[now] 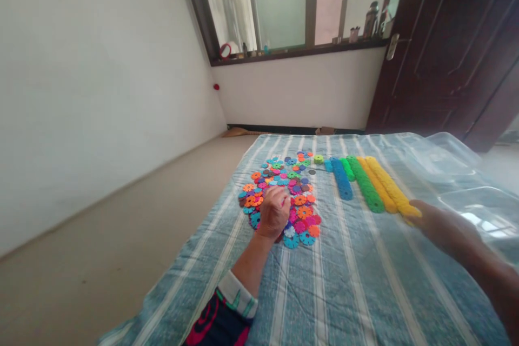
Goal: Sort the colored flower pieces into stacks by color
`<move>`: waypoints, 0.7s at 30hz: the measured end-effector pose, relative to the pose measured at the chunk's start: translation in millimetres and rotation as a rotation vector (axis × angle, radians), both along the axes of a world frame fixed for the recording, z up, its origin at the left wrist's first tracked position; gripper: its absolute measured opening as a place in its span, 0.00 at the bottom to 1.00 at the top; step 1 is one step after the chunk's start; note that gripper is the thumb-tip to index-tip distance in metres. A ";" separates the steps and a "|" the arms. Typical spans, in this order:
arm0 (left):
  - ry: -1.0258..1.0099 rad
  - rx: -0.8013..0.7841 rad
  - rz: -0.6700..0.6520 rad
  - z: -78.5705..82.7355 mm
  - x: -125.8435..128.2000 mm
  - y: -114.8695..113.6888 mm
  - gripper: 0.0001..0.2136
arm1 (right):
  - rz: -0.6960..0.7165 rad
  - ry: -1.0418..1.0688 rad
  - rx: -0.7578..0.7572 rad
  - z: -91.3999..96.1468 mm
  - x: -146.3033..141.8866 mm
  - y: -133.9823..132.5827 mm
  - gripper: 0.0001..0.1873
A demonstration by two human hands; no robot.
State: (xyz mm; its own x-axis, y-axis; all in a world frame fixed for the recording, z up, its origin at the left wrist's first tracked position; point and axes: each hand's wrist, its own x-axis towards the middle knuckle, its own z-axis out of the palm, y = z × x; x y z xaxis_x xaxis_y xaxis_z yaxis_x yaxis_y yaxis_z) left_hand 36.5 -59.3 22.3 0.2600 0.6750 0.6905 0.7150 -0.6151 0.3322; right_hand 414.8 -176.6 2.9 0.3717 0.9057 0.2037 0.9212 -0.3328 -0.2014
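My left hand (275, 208) is over a loose pile of colourful notched plastic discs (300, 212), with its fingers curled in. A bit of pink shows at the fingers, but what they grip is hidden. At the near end of a long yellow row of overlapping discs (389, 184), my right hand (432, 221) is slightly blurred. Its fingers are pressed around a yellow disc (412, 212) there. To the left of that row lie an orange-yellow row (379, 189), a long green row (365, 186), a short bright green row (347, 168) and a blue row (343, 181).
Two clear plastic containers (446, 154) (482, 211) stand on the right of the striped cloth (259, 292). A small light green stack (318, 159) sits beyond the pile. Behind are a window ledge with bottles (371, 20) and a dark door (454, 38).
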 end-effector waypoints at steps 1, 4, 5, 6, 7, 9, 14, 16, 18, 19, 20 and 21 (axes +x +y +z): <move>0.002 -0.006 0.044 3.3 -6.3 6.0 0.09 | 0.027 -0.011 -0.009 1.6 -11.4 0.5 0.20; 0.065 -0.056 0.206 13.7 -26.8 31.1 0.10 | 0.252 0.033 0.062 3.3 -55.3 5.4 0.17; 0.110 -0.090 0.251 16.9 -33.0 41.1 0.10 | 0.321 0.052 0.087 2.3 -71.0 7.8 0.16; 0.162 -0.128 0.292 19.7 -38.3 51.4 0.11 | 0.400 0.076 0.094 0.6 -86.2 10.3 0.16; 0.211 -0.163 0.331 22.0 -42.8 61.6 0.11 | 0.468 0.107 0.092 -1.9 -100.0 12.9 0.16; 0.306 -0.231 0.373 25.1 -48.8 80.4 0.11 | 0.570 0.160 0.093 -8.2 -122.4 17.5 0.17; 0.439 -0.385 0.333 23.1 -53.7 110.1 0.09 | 0.626 0.164 0.098 -21.4 -145.8 25.7 0.18; 0.473 -0.438 0.290 20.3 -54.9 115.4 0.10 | 0.621 0.164 0.103 -23.0 -147.1 27.8 0.18; 0.511 -0.492 0.257 18.4 -56.1 118.7 0.11 | 0.620 0.169 0.093 -23.1 -147.2 29.0 0.18; 0.529 -0.516 0.246 18.1 -56.6 120.0 0.12 | 0.619 0.172 0.089 -22.9 -147.2 29.3 0.18; 0.545 -0.537 0.237 18.3 -56.9 121.1 0.13 | 0.618 0.175 0.087 -22.8 -147.2 29.4 0.18; 0.560 -0.552 0.230 18.9 -56.9 122.1 0.14 | 0.618 0.176 0.088 -22.7 -147.2 29.4 0.18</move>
